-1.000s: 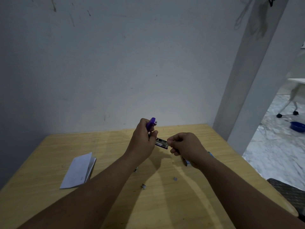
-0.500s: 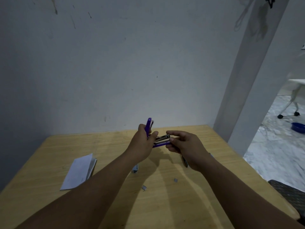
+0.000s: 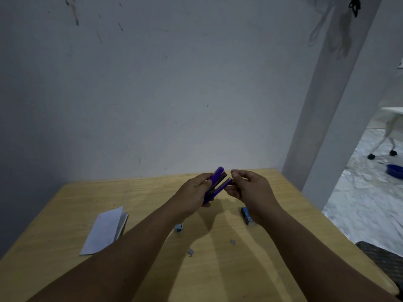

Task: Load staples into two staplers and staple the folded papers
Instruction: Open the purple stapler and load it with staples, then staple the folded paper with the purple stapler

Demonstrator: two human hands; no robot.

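I hold a small purple stapler (image 3: 218,184) in the air above the wooden table (image 3: 152,192), its top and base spread in a V. My left hand (image 3: 194,197) grips its hinge end. My right hand (image 3: 250,192) pinches the tip of the lower purple arm with thumb and forefinger. A folded white paper (image 3: 104,231) lies on the table to the left. A blue staple box (image 3: 246,215) lies partly hidden under my right wrist. Two loose staple strips (image 3: 190,252) (image 3: 233,242) lie between my forearms.
A small blue-and-white object (image 3: 178,228) peeks out beside my left forearm. The table stands against a grey wall (image 3: 152,94), with a pillar (image 3: 322,127) at its right corner. A dark woven seat (image 3: 383,258) lies off the right edge.
The stapler's pulled-out metal staple tray has gone back in. The stapler tilted from level to pointing up and right, and both hands rose slightly.
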